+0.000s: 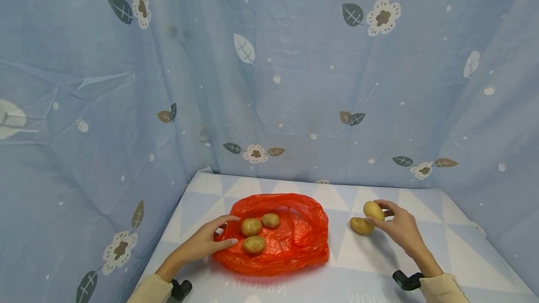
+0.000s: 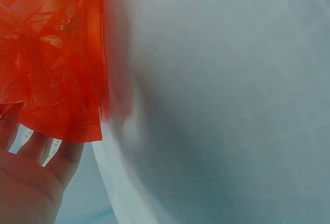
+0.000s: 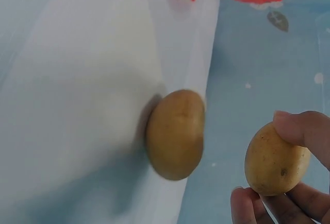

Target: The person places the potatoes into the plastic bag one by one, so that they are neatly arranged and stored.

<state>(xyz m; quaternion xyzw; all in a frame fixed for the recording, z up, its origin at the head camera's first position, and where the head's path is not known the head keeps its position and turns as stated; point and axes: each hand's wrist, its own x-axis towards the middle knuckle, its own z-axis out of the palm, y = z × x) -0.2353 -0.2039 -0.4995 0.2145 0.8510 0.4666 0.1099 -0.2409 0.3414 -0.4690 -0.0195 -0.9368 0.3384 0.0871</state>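
Observation:
A red plastic bag (image 1: 290, 258) lies spread open on the table with three potatoes inside, one of them a potato (image 1: 254, 245) near its left side. My left hand (image 1: 206, 241) holds the bag's left edge, thumb and forefinger reaching over the rim. In the left wrist view, several fingers (image 2: 66, 163) pass behind the red film. Right of the bag, my right hand (image 1: 400, 228) grips a potato (image 3: 273, 159) between thumb and fingertips, raised above the table. Another potato (image 3: 176, 135) lies on the table just to the left of that hand.
The table (image 1: 337, 270) has a pale cover with triangles and printed lettering. A blue curtain (image 1: 303, 83) with flowers and leaves hangs behind it and along both sides. Each wrist wears a black device, such as the right wrist's camera (image 1: 407, 280).

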